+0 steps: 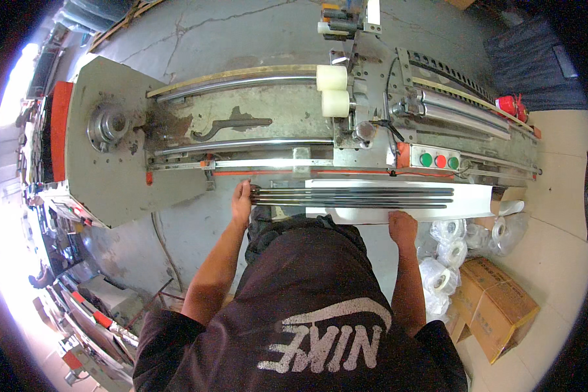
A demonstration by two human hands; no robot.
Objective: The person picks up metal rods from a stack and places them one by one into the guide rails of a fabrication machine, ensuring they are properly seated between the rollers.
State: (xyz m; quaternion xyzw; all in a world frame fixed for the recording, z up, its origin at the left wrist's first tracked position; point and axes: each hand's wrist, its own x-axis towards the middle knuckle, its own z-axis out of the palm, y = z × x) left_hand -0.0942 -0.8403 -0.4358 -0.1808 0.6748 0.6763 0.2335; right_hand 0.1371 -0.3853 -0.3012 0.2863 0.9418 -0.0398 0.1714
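Note:
Several long, thin dark rods (372, 197) lie side by side in front of me, slightly spaced. Their right part rests over a white sheet (472, 201), while the left ends reach past its edge. At those left ends is my left hand (241, 202), its fingers closed around the tips of the rods. My right hand (404, 228) is curled into a fist by the front edge of the white sheet, below the rods' right part. What its fingers hold, if anything, is hidden.
A long machine (242, 108) with guide rails stands beyond the rods, carrying white rollers (333, 91), a hook-shaped wrench (232, 127) and a push-button box (438, 159). Right of me are plastic-wrapped rolls (441, 274) and a cardboard box (493, 307). A grey housing (117, 150) stands left.

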